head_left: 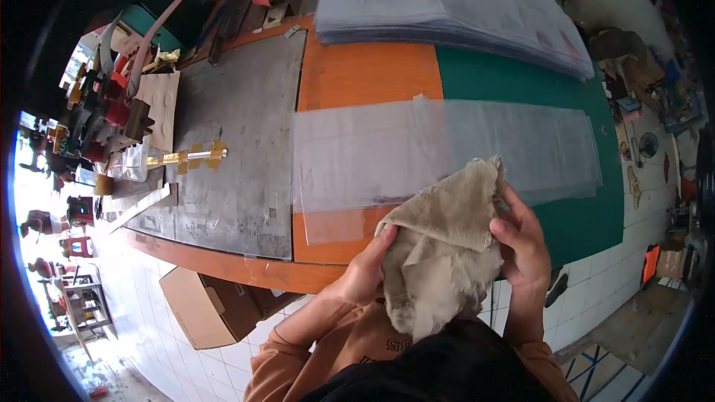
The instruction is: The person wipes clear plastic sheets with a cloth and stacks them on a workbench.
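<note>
A tan rag (445,246) with frayed edges hangs between my two hands, partly folded, above the near edge of the table. My left hand (366,268) grips its left side with the thumb on top. On the right, my right hand (524,242) pinches the rag's other side between thumb and fingers. Just beyond the rag lie a few long clear plastic sheets (357,152), overlapping unevenly across the orange and green parts of the tabletop. The rag's upper corner covers part of them.
A thick stack of clear plastic sheets (447,0) lies at the far side. On the left are a dark grey plate (238,126) and a taped rod (190,156). A cardboard box (197,305) sits on the tiled floor. Another person (625,52) is at the far right.
</note>
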A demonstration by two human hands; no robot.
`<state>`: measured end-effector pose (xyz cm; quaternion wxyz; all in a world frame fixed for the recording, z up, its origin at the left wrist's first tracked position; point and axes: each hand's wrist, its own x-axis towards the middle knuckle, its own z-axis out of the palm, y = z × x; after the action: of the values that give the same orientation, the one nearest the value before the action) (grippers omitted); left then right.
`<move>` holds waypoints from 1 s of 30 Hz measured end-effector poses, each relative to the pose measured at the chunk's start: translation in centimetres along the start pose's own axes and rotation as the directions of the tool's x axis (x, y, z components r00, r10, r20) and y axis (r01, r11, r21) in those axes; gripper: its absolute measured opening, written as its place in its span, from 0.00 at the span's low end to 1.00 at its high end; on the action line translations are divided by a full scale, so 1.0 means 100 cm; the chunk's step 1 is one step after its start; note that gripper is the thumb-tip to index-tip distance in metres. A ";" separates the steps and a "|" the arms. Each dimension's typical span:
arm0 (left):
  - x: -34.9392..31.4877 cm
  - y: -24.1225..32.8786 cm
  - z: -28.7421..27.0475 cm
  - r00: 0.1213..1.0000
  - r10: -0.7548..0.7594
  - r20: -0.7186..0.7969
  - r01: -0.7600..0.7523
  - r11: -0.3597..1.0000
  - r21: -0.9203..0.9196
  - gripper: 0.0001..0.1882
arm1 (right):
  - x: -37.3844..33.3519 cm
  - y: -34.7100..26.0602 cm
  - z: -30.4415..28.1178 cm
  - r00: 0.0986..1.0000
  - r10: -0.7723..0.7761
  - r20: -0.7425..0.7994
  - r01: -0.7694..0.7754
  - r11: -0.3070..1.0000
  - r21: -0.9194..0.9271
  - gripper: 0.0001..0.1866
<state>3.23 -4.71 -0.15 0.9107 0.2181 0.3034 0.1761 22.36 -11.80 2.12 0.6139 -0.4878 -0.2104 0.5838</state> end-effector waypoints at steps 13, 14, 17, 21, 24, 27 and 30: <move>-0.006 -0.023 -0.008 0.978 0.006 0.209 -0.072 0.948 0.310 0.40 | -0.009 0.018 0.032 0.872 -0.446 0.202 0.354 0.289 -0.890 0.16; -0.006 -0.022 -0.013 0.974 -0.006 0.225 -0.074 0.936 0.344 0.40 | -0.010 0.020 0.026 0.885 -0.420 0.202 0.363 0.350 -0.863 0.18; -0.010 -0.018 -0.011 0.968 0.015 0.250 -0.141 0.856 0.497 0.39 | -0.011 0.012 0.025 0.908 -0.367 0.202 0.368 0.471 -0.802 0.16; -0.004 -0.019 -0.019 0.940 -0.015 0.341 -0.229 0.713 0.663 0.38 | -0.009 0.016 0.033 0.921 -0.356 0.156 0.335 0.523 -0.784 0.08; -0.009 -0.021 -0.016 0.960 0.112 0.258 -0.240 0.802 0.546 0.38 | -0.012 0.012 0.017 0.956 -0.288 -0.049 0.235 0.858 -0.457 0.11; -0.012 -0.018 -0.010 0.971 0.206 0.118 -0.236 0.887 0.398 0.39 | -0.006 0.001 0.008 0.924 -0.207 -0.323 0.236 0.970 0.053 0.10; -0.013 -0.008 -0.010 0.969 0.234 -0.074 -0.222 0.964 0.150 0.38 | -0.002 -0.002 -0.006 0.856 -0.128 -0.501 0.242 0.955 0.169 0.10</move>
<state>1.72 -5.69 -0.67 0.8520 0.3069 0.3289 0.2678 22.93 -12.16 2.05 0.7519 -0.5224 -0.0284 0.4011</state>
